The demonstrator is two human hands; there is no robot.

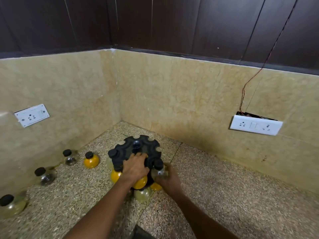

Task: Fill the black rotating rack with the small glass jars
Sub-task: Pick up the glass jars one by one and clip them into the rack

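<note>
The black rotating rack (138,147) stands in the counter's corner, with notches around its top disc. Several small black-capped jars hang in its near side, some filled with yellow powder (115,175). My left hand (135,167) lies on the rack's top, fingers curled over it. My right hand (170,178) holds a clear glass jar (159,170) with a black cap against a notch on the rack's right side. Loose jars stand to the left: a yellow one (91,160), a clear one (69,157), another clear one (45,176) and a pale one (12,205).
Beige marble walls meet close behind the rack. A socket plate (32,115) is on the left wall, another socket plate (255,126) on the right wall with a loose wire above it. The speckled counter (224,195) stretches to the right.
</note>
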